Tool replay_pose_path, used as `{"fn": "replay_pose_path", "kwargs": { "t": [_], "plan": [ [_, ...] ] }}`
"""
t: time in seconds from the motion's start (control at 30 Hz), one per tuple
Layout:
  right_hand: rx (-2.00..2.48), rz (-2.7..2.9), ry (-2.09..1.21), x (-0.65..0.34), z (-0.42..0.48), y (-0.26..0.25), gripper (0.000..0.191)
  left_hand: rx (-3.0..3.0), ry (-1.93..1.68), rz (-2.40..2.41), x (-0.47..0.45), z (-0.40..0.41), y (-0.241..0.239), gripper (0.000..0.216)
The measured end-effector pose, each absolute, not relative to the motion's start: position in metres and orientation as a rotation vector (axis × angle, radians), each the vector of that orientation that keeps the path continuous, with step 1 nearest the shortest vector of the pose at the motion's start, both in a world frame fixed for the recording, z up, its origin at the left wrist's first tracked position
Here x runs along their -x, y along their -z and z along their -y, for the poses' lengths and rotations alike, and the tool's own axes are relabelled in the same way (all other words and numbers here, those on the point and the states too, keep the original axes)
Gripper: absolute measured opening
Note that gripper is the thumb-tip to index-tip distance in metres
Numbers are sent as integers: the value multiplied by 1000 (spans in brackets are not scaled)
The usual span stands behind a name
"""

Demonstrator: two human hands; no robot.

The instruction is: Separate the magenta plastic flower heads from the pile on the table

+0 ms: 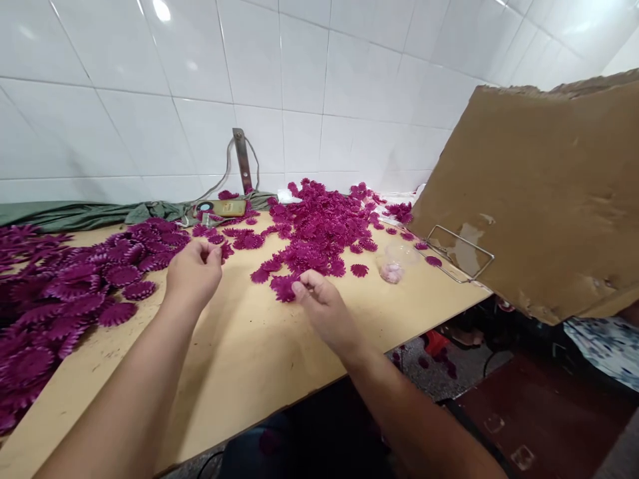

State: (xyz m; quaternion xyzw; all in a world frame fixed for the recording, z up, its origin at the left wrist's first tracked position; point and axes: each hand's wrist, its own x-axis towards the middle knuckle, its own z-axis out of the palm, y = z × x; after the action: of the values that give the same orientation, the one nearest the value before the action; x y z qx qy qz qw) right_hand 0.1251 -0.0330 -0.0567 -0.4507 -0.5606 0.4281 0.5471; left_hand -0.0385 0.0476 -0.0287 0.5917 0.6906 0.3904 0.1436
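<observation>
Magenta fabric flower petals lie in two groups on a tan wooden table (249,359): a loose heap (319,226) in the middle back and a stacked mass (64,293) at the left. My left hand (194,273) hovers near the left mass, its fingers curled in a pinch beside a petal (226,250). My right hand (324,307) rests at the near edge of the loose heap, fingertips pinched on a petal (283,287).
A small clear plastic cup (394,263) with pinkish bits stands right of the heap. A large brown cardboard sheet (539,199) leans at the right over a wire frame (459,253). Green cloth (90,214) and a flat gold object (227,208) lie by the tiled wall.
</observation>
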Motion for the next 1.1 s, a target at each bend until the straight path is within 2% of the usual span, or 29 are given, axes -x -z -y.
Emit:
{"fn": "replay_pose_path", "kwargs": {
  "t": [0.07, 0.2, 0.33, 0.73, 0.87, 0.97, 1.1],
  "plan": [
    [1017, 1198, -1146, -132, 25, 54, 14, -1799, -1071, -1913, 41, -50, 26, 15],
    [1029, 914, -1296, -138, 5, 54, 23, -1890, -1137, -1745, 25, -39, 28, 31],
    [1009, 971, -1253, -135, 2, 55, 23, -1932, -1247, -1442, 6, -17, 33, 28],
    [954, 1035, -1338, -136, -2, 59, 45, -1648, -1032, -1113, -14, -6, 31, 23],
    [910, 1029, -1355, -130, -1, 59, 43, -1744, -1065, -1292, -17, -4, 32, 11],
    [890, 1066, -1339, -129, 7, 57, 37, -1898, -1141, -1467, -10, -13, 34, 11],
    [934, 1224, -1267, -133, 21, 54, 30, -1594, -1386, -1749, 16, -35, 29, 9]
  ]
}}
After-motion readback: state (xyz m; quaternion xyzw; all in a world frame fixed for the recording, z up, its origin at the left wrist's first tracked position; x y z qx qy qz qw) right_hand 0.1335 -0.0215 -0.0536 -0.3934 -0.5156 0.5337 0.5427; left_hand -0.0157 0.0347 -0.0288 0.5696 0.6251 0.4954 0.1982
